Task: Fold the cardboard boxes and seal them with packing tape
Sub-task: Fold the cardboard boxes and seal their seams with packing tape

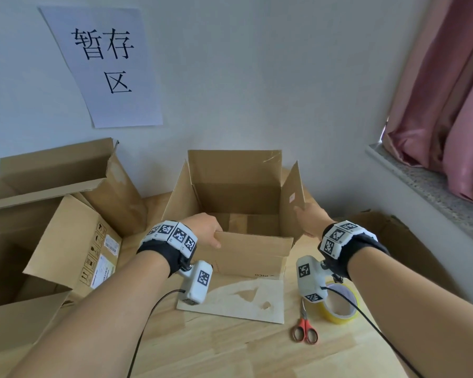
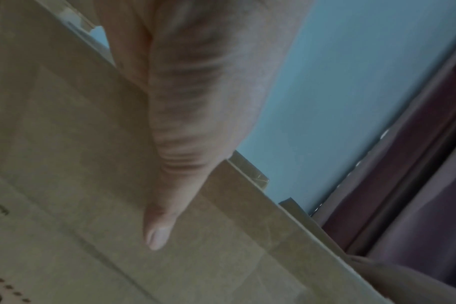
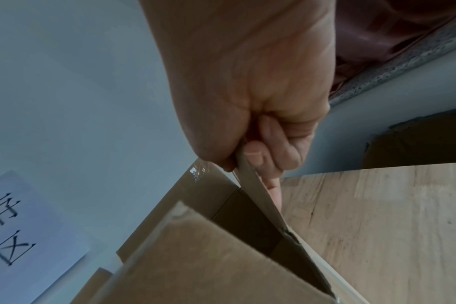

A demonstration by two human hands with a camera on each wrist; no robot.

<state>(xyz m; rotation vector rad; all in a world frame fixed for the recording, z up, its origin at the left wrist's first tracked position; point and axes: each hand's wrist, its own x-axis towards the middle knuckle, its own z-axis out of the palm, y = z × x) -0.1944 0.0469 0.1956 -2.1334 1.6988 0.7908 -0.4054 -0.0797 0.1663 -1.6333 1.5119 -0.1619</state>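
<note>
An open brown cardboard box stands in the middle of the wooden table with all its top flaps up. My left hand grips the top edge of the near flap, thumb on its outer face; the thumb lies flat on cardboard in the left wrist view. My right hand pinches the right side flap at its near edge; in the right wrist view the fingers curl round that flap's edge. A yellow tape roll lies near the right wrist.
Red-handled scissors lie beside the tape. A flat cardboard sheet lies under the box's near side. Several other opened boxes crowd the left. Another box sits low at the right, under a stone windowsill and pink curtain.
</note>
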